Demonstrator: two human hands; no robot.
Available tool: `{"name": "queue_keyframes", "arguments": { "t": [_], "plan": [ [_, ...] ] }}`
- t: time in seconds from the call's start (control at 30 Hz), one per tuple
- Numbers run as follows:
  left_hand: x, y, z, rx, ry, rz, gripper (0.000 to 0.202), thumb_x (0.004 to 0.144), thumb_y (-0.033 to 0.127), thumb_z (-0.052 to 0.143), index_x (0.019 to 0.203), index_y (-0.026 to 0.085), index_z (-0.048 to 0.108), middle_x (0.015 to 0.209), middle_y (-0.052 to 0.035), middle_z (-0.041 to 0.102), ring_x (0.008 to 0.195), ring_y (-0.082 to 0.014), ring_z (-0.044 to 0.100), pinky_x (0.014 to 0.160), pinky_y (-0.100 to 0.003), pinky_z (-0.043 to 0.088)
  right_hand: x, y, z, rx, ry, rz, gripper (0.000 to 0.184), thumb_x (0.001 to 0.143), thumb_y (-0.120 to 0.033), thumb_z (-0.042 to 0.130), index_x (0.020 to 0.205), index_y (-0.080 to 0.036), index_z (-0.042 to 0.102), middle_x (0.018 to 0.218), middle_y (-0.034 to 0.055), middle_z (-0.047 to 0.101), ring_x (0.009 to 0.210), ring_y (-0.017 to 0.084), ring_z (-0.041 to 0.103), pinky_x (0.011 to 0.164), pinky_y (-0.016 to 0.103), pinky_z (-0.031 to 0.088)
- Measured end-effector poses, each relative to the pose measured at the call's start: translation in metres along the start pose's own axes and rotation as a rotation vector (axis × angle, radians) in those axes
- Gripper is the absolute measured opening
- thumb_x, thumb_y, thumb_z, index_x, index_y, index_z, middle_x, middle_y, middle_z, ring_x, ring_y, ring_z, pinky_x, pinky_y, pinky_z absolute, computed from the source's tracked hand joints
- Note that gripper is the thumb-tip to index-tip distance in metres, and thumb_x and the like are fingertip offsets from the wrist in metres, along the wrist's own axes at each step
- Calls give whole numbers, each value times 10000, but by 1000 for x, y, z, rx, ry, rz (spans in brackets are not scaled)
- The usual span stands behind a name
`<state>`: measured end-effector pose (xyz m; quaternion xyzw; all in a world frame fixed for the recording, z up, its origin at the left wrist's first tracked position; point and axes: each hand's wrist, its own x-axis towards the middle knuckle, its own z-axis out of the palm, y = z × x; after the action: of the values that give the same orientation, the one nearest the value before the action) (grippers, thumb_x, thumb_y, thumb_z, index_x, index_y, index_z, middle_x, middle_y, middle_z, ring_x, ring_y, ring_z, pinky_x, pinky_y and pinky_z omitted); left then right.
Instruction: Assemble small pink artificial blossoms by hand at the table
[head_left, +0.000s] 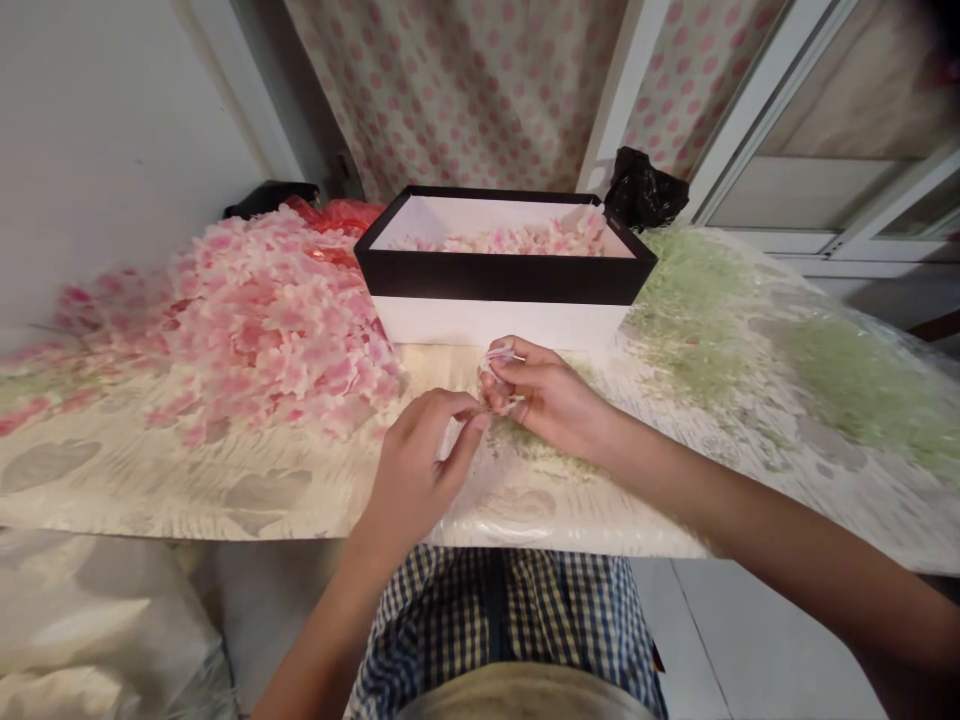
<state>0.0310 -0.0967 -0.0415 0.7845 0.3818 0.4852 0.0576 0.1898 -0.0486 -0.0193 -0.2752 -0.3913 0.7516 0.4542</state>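
Pinched in my right hand (546,392) is a small pale pink artificial flower (495,362), with its petals partly covered by my fingers. Just below it, the thumb and forefinger of my left hand (420,450) come together at the flower's underside. What lies between those left fingertips is too small to make out. Both hands are over the table in front of a white box with a black rim (502,278), which has pink petals (536,238) inside. Under my right hand lie scattered pale green bits (559,455).
A large heap of pink cloth flowers (277,330) covers the left of the table (300,490), with a red bag (345,215) behind it. Light green pieces (690,310) spread across the right side. A black plastic bag (645,190) stands behind the box, before a dotted curtain (465,90).
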Motion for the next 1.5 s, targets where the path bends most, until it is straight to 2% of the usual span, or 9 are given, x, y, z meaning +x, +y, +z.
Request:
{"name": "queue_keyframes", "arguments": {
  "t": [0.2,0.33,0.5,0.57,0.7,0.77,0.93,1.33,1.5],
  "plan": [
    [-1,3,-4,-20,-34,-82,72,927,185,528,979,216,565,849,-9,640,773,-145,598,721,-277,466,0,-18,-10,-62,43,-136,147,755,-169,690,778,-196,547,672,-34,592,561,72,530,541,202,426],
    [7,14,15,99,-234,-54,80,925,208,500,902,199,576,812,-26,635,764,-189,584,726,-344,460,-3,-39,-18,-57,45,-281,170,742,-161,699,795,-221,549,713,-38,541,604,77,507,552,212,416],
    [17,24,41,334,-437,10,129,930,199,469,970,170,588,903,-75,628,895,-270,578,799,-432,456,-3,-46,-23,-68,12,-279,159,736,-167,694,773,-219,548,699,-36,516,570,77,475,513,219,381],
    [17,23,41,311,-377,-19,156,935,184,448,1044,165,559,944,-81,620,894,-260,578,784,-415,462,-3,-44,-23,-62,-9,-287,163,741,-159,694,779,-211,544,679,-41,517,555,69,476,501,210,364],
    [14,19,32,79,19,-109,128,936,182,478,1059,187,509,884,-36,594,788,-175,578,713,-312,467,-6,-41,-19,-111,-77,-258,183,760,-188,699,798,-209,521,644,-55,551,511,63,500,512,211,372],
    [13,20,30,-36,108,-93,174,918,197,547,1090,203,515,910,-27,605,815,-156,595,745,-290,479,-7,-39,-17,-166,-111,-245,192,771,-219,703,816,-211,516,652,-54,581,506,69,524,519,218,388],
    [14,22,29,-122,121,-65,92,922,146,542,943,219,595,875,-14,650,805,-145,621,745,-287,494,-6,-30,-15,-196,-164,-253,189,798,-243,692,819,-206,508,641,-53,607,511,76,562,528,219,399],
    [-5,14,9,-116,185,-279,38,916,214,562,890,215,591,808,7,621,756,-136,592,713,-264,475,9,-17,-18,-292,30,-481,195,826,-301,674,836,-225,495,704,-56,614,630,106,632,664,286,496],
    [-7,9,5,-315,254,-488,87,912,291,596,877,212,584,761,10,656,705,-128,632,688,-250,513,15,-7,-26,-666,-31,-440,85,882,-250,581,853,-205,516,738,-29,614,721,149,671,730,325,495]
  ]
}}
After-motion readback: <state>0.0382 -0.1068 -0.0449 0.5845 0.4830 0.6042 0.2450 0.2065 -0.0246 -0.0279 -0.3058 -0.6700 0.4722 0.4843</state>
